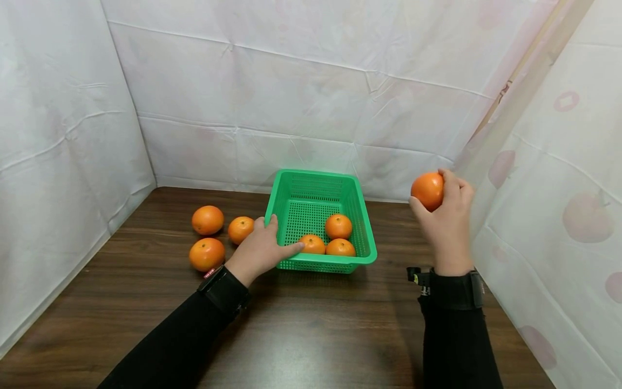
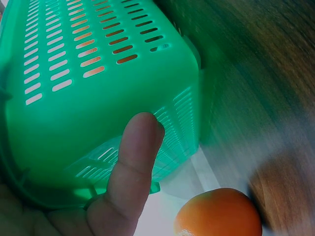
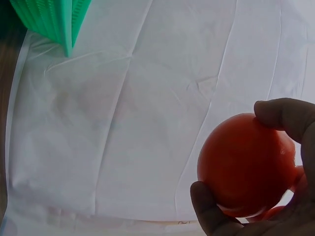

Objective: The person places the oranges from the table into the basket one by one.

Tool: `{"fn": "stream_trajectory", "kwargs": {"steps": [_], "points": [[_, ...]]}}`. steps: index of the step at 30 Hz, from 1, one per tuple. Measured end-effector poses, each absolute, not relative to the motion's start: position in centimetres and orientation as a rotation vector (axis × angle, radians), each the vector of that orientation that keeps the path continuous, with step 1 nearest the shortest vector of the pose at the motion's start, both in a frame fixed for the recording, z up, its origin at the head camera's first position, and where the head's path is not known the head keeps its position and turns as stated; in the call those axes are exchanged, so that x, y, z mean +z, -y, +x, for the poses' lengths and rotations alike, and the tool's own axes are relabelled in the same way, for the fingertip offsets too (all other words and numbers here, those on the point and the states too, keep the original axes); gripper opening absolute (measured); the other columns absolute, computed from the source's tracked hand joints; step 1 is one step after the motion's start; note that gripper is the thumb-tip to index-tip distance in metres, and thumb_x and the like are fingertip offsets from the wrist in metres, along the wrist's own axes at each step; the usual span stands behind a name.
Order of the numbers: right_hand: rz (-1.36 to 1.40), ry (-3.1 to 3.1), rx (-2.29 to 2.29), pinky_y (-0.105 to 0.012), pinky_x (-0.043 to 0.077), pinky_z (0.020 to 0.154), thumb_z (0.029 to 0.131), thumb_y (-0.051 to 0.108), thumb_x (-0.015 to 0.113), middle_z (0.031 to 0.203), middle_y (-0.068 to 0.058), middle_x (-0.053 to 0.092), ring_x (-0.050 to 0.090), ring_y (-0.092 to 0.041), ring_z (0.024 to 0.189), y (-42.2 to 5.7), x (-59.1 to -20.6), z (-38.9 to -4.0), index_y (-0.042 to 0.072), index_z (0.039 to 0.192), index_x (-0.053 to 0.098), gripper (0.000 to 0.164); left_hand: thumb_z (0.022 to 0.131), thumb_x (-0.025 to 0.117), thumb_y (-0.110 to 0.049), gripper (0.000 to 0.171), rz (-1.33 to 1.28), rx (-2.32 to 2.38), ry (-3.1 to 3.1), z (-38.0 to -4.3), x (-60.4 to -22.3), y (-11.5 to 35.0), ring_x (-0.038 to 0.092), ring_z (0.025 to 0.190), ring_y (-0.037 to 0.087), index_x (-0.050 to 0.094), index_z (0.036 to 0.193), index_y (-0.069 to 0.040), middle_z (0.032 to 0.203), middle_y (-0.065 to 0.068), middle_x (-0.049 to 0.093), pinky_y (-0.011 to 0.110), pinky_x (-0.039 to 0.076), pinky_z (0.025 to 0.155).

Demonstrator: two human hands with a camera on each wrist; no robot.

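A green plastic basket (image 1: 366,227) with slotted walls stands on the table, three oranges (image 1: 338,226) grouped at its front right. My left hand (image 1: 259,249) grips its front left corner, thumb over the rim; in the left wrist view a finger (image 2: 130,172) lies along the outer wall (image 2: 78,113). Raised to the right of the basket, my right hand (image 1: 448,216) holds another orange (image 1: 427,191) between thumb and fingers. The right wrist view shows this orange (image 3: 243,164) up close, held against the white backdrop.
Left of the basket, three more oranges (image 1: 207,220) lie on the dark wooden table (image 1: 311,324), one close by my left hand. White cloth walls (image 1: 301,97) enclose the table at the back and both sides.
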State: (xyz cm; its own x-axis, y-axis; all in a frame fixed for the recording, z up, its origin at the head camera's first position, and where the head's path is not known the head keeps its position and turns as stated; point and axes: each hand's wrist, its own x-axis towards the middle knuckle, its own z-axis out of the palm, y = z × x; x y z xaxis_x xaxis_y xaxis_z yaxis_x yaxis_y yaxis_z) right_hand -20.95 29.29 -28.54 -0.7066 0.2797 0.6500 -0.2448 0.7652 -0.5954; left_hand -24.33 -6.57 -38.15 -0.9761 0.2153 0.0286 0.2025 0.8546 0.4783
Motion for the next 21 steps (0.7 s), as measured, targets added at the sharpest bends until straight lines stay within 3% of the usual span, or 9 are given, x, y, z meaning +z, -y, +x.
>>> {"fn": "stream_trajectory", "kwargs": {"steps": [8,21], "points": [[0.061,2.151,0.891,-0.054,0.041,0.086,0.083,0.023,0.074,0.133,-0.014,0.034,0.044,-0.032,0.11,-28.6,-28.5,-20.8,0.025,0.143,0.048,0.065,0.08,0.048,-0.084,0.116,0.346,0.788,-2.994,-24.3,-38.1,6.6,0.055,0.09,0.027,0.008,0.156,-0.005,0.153,0.026,0.014,0.039,0.051,0.068],[0.161,2.126,0.934,-0.054,0.042,0.081,0.087,0.022,0.067,0.132,-0.01,0.035,0.045,-0.027,0.102,-27.6,-28.5,-20.8,0.032,0.139,0.052,0.055,0.081,0.048,-0.082,0.115,0.352,0.796,-2.987,-24.3,-38.1,6.6,0.056,0.093,0.029,0.008,0.156,-0.005,0.154,0.026,0.012,0.041,0.052,0.071]]}}
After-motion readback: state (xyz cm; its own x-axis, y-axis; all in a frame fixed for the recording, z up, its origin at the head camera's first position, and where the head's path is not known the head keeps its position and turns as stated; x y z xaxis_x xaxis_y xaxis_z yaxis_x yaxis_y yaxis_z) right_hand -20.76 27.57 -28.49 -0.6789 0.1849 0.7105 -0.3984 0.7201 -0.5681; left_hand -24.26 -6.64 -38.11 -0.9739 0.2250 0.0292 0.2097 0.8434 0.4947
